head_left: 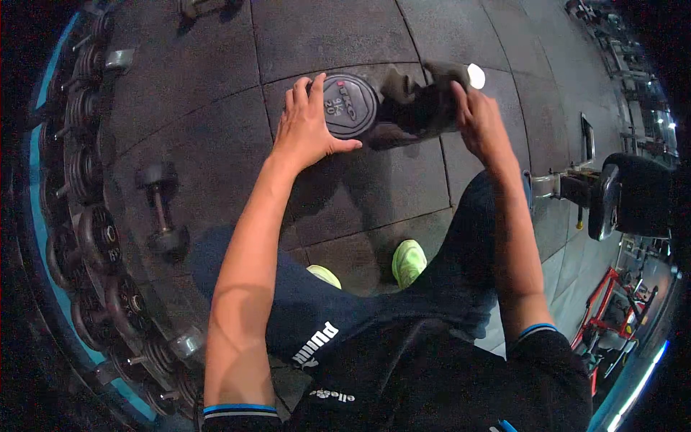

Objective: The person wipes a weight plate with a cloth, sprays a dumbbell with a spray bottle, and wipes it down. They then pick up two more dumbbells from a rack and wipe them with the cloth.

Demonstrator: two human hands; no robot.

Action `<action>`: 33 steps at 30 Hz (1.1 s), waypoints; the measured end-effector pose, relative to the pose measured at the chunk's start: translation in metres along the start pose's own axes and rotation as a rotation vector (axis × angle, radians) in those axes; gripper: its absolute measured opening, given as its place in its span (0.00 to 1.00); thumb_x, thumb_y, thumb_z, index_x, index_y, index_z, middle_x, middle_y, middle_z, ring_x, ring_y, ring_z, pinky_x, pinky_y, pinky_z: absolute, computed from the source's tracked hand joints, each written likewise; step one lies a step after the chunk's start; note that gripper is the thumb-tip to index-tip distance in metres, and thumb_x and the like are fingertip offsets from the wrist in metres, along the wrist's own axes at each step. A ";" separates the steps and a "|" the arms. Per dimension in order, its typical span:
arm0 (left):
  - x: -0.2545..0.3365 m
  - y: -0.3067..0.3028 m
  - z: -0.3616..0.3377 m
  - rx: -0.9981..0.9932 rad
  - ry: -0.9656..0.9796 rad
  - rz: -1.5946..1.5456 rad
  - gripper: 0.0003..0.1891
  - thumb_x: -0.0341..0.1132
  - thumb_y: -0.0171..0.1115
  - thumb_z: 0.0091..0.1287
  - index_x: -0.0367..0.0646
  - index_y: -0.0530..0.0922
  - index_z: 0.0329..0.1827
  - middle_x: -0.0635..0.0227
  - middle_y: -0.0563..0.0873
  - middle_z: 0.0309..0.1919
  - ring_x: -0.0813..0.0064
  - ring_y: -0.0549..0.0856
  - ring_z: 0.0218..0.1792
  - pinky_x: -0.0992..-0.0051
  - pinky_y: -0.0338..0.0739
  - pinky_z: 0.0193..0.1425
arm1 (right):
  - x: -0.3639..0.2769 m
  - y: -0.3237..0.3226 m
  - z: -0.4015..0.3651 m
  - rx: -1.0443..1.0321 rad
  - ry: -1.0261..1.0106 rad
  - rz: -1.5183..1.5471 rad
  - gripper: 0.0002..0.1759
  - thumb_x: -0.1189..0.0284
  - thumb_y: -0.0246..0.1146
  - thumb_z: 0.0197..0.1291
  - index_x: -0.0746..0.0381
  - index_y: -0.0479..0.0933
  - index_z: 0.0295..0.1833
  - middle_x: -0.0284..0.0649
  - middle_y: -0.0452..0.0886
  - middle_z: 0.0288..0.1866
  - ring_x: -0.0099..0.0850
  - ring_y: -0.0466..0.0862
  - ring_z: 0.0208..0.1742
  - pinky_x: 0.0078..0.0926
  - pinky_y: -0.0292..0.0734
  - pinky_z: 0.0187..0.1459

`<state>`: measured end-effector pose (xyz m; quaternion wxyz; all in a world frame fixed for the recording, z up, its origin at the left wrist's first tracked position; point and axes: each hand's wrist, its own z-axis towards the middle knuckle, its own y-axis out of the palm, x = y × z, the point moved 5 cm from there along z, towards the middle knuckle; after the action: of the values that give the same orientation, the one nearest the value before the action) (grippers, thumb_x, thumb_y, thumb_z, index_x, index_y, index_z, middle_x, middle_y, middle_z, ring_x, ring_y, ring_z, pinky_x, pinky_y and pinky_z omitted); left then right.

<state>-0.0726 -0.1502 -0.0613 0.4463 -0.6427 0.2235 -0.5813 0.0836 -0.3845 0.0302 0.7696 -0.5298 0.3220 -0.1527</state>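
Note:
My left hand (305,128) grips the round end of a black dumbbell (349,106), thumb at its lower rim and fingers along its upper left. Raised lettering, including "9kg" and "20", shows on that end. A dark, crumpled cloth (403,86) lies against the dumbbell's right side, overlapping the rest of it from this view. My right hand (481,121) is closed on the right part of the cloth, fingers curled. By its fingertips is a small white oval thing (476,76), its kind unclear.
Another dumbbell (161,209) lies on the dark tiled floor (345,36) to the left. Beyond it stands a rack of dumbbells (97,237). A black padded bench (633,194) is at the right, with a red-framed machine (604,302) below it. My green-yellow shoes (409,263) are beneath me.

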 end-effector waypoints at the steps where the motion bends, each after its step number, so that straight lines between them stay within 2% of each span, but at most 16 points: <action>1: 0.001 -0.001 0.000 0.001 0.001 0.001 0.68 0.59 0.86 0.37 0.40 0.56 0.80 0.47 0.63 0.73 0.43 0.65 0.73 0.52 0.65 0.78 | 0.002 -0.010 -0.007 -0.030 0.089 -0.051 0.23 0.60 0.55 0.77 0.72 0.77 0.37 0.64 0.78 0.31 0.64 0.79 0.38 0.55 0.73 0.39; 3: 0.001 -0.001 0.002 -0.004 -0.005 0.000 0.68 0.59 0.86 0.37 0.40 0.56 0.80 0.47 0.63 0.72 0.44 0.65 0.73 0.52 0.65 0.78 | 0.006 -0.025 -0.018 -0.094 0.265 -0.148 0.23 0.61 0.56 0.77 0.72 0.77 0.37 0.63 0.79 0.31 0.63 0.80 0.38 0.55 0.73 0.39; 6: 0.002 -0.002 0.003 -0.019 -0.017 -0.009 0.68 0.57 0.87 0.36 0.40 0.56 0.80 0.46 0.63 0.72 0.43 0.65 0.73 0.53 0.66 0.78 | 0.006 -0.041 -0.020 -0.043 0.241 -0.203 0.22 0.62 0.57 0.76 0.72 0.76 0.36 0.61 0.78 0.28 0.62 0.78 0.34 0.51 0.74 0.37; 10: 0.006 -0.002 0.002 -0.002 0.023 0.009 0.68 0.55 0.88 0.36 0.39 0.56 0.80 0.47 0.63 0.71 0.45 0.66 0.71 0.52 0.67 0.75 | 0.004 -0.061 -0.017 0.351 0.065 0.098 0.19 0.63 0.55 0.78 0.71 0.79 0.46 0.55 0.84 0.40 0.46 0.82 0.38 0.34 0.75 0.42; 13: 0.012 -0.003 -0.007 0.011 0.054 0.047 0.69 0.54 0.88 0.35 0.38 0.55 0.80 0.47 0.63 0.70 0.44 0.67 0.70 0.51 0.67 0.74 | 0.038 -0.040 -0.026 0.585 0.389 0.559 0.21 0.61 0.52 0.81 0.68 0.77 0.62 0.40 0.83 0.54 0.24 0.79 0.49 0.22 0.75 0.52; 14: 0.014 -0.003 -0.011 0.012 0.055 0.062 0.69 0.53 0.88 0.35 0.37 0.55 0.80 0.46 0.63 0.70 0.43 0.67 0.69 0.51 0.67 0.74 | 0.039 -0.039 -0.025 0.587 0.432 0.588 0.22 0.61 0.53 0.81 0.69 0.76 0.64 0.38 0.83 0.55 0.23 0.79 0.51 0.21 0.72 0.56; 17: 0.011 -0.005 -0.016 -0.004 0.045 0.048 0.70 0.54 0.88 0.34 0.38 0.54 0.80 0.46 0.63 0.70 0.42 0.67 0.70 0.51 0.67 0.74 | 0.068 -0.014 -0.025 0.507 0.519 0.930 0.20 0.63 0.54 0.80 0.70 0.75 0.62 0.39 0.85 0.50 0.26 0.79 0.48 0.24 0.74 0.52; 18: 0.012 -0.004 -0.015 -0.002 0.040 0.057 0.71 0.54 0.88 0.34 0.38 0.53 0.81 0.45 0.63 0.69 0.42 0.67 0.69 0.50 0.67 0.74 | 0.081 -0.014 -0.032 0.400 0.615 0.881 0.21 0.64 0.55 0.80 0.71 0.72 0.63 0.40 0.83 0.49 0.25 0.79 0.47 0.23 0.73 0.52; 21: 0.009 0.000 -0.011 0.007 0.066 0.076 0.72 0.54 0.89 0.33 0.39 0.53 0.81 0.45 0.63 0.69 0.42 0.67 0.69 0.50 0.67 0.74 | 0.098 -0.016 -0.035 0.489 0.648 0.572 0.20 0.64 0.57 0.79 0.71 0.71 0.62 0.39 0.82 0.46 0.25 0.78 0.46 0.22 0.73 0.51; 22: 0.008 0.001 -0.009 0.007 0.073 0.079 0.72 0.54 0.89 0.33 0.39 0.52 0.81 0.45 0.63 0.69 0.42 0.68 0.68 0.50 0.67 0.74 | 0.095 -0.020 -0.032 0.477 0.588 0.484 0.18 0.65 0.58 0.78 0.70 0.72 0.61 0.38 0.81 0.46 0.23 0.77 0.46 0.21 0.73 0.51; 25: 0.010 0.005 -0.005 0.016 0.085 0.083 0.72 0.55 0.88 0.33 0.40 0.52 0.82 0.44 0.63 0.69 0.42 0.68 0.68 0.50 0.66 0.73 | 0.073 -0.018 -0.023 0.363 0.453 0.668 0.16 0.66 0.58 0.78 0.68 0.75 0.58 0.37 0.81 0.46 0.23 0.77 0.47 0.22 0.73 0.51; 26: 0.010 0.005 -0.003 0.016 0.084 0.087 0.72 0.56 0.88 0.33 0.40 0.52 0.82 0.44 0.63 0.69 0.42 0.68 0.68 0.50 0.66 0.73 | 0.066 -0.018 -0.025 0.302 0.516 0.676 0.12 0.68 0.60 0.77 0.67 0.79 0.54 0.39 0.82 0.48 0.25 0.79 0.48 0.22 0.73 0.53; 29: 0.010 0.004 0.001 0.014 0.072 0.082 0.72 0.56 0.87 0.33 0.40 0.53 0.81 0.44 0.63 0.69 0.42 0.68 0.68 0.50 0.66 0.74 | 0.057 -0.020 -0.026 0.304 0.343 0.355 0.10 0.72 0.62 0.74 0.68 0.81 0.52 0.41 0.83 0.47 0.25 0.81 0.47 0.21 0.73 0.53; 30: 0.009 0.004 0.001 0.013 0.069 0.079 0.72 0.56 0.87 0.33 0.40 0.53 0.81 0.44 0.63 0.69 0.42 0.68 0.68 0.49 0.66 0.74 | 0.059 -0.019 -0.027 0.284 0.339 0.272 0.10 0.73 0.63 0.72 0.70 0.82 0.51 0.45 0.87 0.45 0.27 0.85 0.44 0.22 0.76 0.51; 33: 0.007 0.004 0.002 -0.010 0.049 0.019 0.71 0.55 0.88 0.33 0.40 0.53 0.82 0.44 0.63 0.69 0.41 0.65 0.71 0.48 0.63 0.76 | 0.058 -0.012 -0.037 0.226 0.490 0.298 0.10 0.72 0.64 0.72 0.69 0.83 0.51 0.47 0.89 0.42 0.32 0.89 0.42 0.24 0.80 0.48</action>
<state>-0.0684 -0.1576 -0.0608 0.4428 -0.6284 0.2435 -0.5915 0.1042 -0.4496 0.0134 0.7369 -0.3353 0.5533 -0.1960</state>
